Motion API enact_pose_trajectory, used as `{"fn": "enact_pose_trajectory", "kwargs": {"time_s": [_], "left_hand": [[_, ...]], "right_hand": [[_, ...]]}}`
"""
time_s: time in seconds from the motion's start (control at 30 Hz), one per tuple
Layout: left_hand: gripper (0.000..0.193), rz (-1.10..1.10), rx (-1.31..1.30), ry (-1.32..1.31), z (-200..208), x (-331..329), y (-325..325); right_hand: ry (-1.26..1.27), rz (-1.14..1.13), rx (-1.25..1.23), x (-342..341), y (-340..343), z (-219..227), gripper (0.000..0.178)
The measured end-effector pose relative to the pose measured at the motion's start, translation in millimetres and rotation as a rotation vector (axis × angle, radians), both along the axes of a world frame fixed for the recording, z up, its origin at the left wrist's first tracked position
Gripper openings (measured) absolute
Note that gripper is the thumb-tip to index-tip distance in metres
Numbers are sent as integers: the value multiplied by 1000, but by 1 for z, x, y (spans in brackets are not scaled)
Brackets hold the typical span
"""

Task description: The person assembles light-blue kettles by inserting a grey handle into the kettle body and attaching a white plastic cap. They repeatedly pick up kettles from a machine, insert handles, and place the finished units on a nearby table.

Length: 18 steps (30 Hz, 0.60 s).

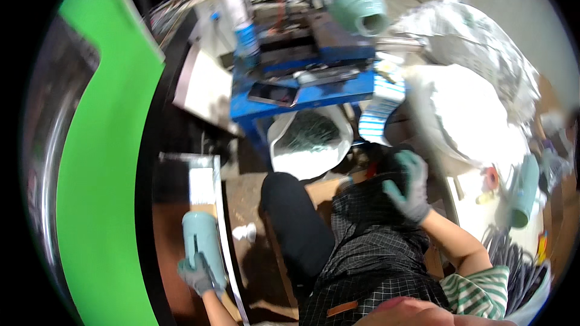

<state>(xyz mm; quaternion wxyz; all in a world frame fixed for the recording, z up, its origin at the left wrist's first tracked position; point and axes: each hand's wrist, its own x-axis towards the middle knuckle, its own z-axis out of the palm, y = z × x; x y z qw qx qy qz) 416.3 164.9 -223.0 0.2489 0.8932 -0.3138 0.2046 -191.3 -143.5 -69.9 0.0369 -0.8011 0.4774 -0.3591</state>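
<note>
My left hand (196, 274), in a grey and teal work glove, grips the near end of a pale teal plastic cylinder (200, 232). A dark slot runs along the cylinder, which lies in a brown-floored, metal-edged bay (220, 205) beside the green machine. My right hand (412, 187), gloved the same way, rests over my right knee, apart from the table. Its thumb and fingers are spread, with nothing in them.
A blue work table (260, 110) ahead carries a phone (273, 93), a blue-labelled can (246, 39) and a large translucent green bottle (362, 12). Beneath stands a white-lined bin (280, 154). A green machine panel (103, 163) borders the left; another teal cylinder (524, 190) lies right.
</note>
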Motion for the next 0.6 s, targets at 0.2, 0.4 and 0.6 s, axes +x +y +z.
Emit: {"fn": "enact_pose_trajectory", "kwargs": {"time_s": [0.2, 0.4, 0.6], "left_hand": [[21, -506, -503, 539, 150, -135, -83], [36, -1187, -354, 1094, 202, -239, -167], [43, -1189, -135, 1489, 178, -330, -232]], "right_hand": [[-495, 479, 631, 97, 26, -9, 90], [-1004, 508, 862, 139, 39, -56, 99], [-2168, 880, 2020, 30, 73, -1, 84]]}}
